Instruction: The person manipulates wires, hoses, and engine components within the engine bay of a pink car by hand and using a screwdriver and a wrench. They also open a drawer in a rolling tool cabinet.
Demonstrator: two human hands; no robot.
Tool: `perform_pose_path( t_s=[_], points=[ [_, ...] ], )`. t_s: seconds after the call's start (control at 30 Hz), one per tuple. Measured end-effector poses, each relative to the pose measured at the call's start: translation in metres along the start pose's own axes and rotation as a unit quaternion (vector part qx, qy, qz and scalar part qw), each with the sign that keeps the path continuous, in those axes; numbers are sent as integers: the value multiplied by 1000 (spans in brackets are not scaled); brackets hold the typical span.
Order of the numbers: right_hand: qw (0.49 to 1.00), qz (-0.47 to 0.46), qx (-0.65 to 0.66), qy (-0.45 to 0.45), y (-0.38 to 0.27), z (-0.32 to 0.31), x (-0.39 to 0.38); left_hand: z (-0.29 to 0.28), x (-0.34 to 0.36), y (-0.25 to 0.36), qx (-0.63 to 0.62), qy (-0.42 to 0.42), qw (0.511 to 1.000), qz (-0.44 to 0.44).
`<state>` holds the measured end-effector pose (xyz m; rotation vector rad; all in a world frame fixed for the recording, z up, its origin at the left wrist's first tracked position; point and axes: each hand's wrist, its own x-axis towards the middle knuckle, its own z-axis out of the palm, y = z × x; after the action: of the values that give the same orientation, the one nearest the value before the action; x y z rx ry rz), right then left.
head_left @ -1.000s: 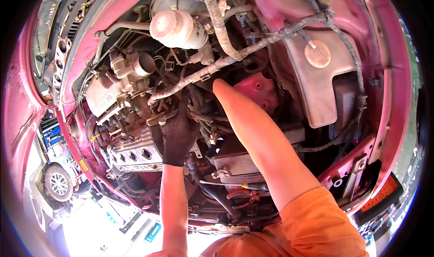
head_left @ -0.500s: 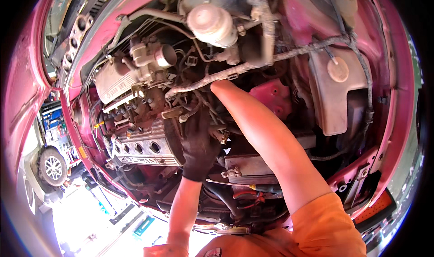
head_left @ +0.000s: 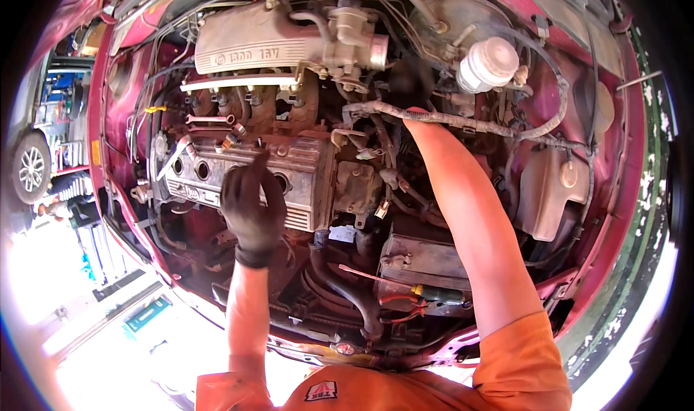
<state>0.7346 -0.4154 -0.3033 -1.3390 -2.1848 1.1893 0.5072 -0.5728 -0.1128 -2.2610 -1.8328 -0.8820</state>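
My left hand point(head_left: 253, 208), in a dark glove, hovers over the ribbed valve cover point(head_left: 307, 187). One finger stretches upward and the hand looks open, with no object visible in it, though motion blurs it. Past the cloth-wrapped wiring harness point(head_left: 463, 122) reaches my right arm. Its gloved right hand point(head_left: 412, 82) is a dark blur beside the throttle body point(head_left: 354, 42), its fingers hidden. Left of my left hand, a combination wrench point(head_left: 211, 120) lies behind the cover. A small metal fitting point(head_left: 233, 137) and a silver tool point(head_left: 178, 156) rest on the cover.
A screwdriver point(head_left: 437, 294) and red-handled pliers point(head_left: 408, 307) lie by the battery point(head_left: 423, 259). The white fluid reservoir point(head_left: 488, 65) stands back right, a plastic tank point(head_left: 553, 194) nearer right. A thick black hose point(head_left: 340, 284) runs in front. Pink bodywork point(head_left: 578, 288) rims the bay.
My left hand has come out from among the wires and hoses right of the valve cover and moved left over it. My right arm still reaches past the harness. The view has shifted.
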Motion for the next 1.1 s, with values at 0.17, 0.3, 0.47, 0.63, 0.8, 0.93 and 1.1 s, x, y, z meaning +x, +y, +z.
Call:
perform_pose_path(
  t_s=[0.17,0.3,0.47,0.63,0.8,0.93,1.1],
  points=[
    [999,23,0,-47,-3,4,-2,34,-4,-55,43,-1,999,-13],
    [991,98,61,-70,-1,-19,-42,39,-1,-49,-28,-14,999,-43],
    [950,-4,-296,96,-94,-39,-175,45,-11,-65,-39,28,998,-27],
    [936,71,-338,-73,-177,-49,-327,36,-4,-64,-114,35,992,-29],
    [924,84,-373,29,-164,-17,-367,27,-42,36,-282,-99,954,-13],
    [937,104,-330,-35,-165,-26,-369,66,-30,72,-148,-159,976,-34],
    [950,62,-303,-49,-161,-30,-382,117,-3,92,-172,-200,964,2]
  ],
)
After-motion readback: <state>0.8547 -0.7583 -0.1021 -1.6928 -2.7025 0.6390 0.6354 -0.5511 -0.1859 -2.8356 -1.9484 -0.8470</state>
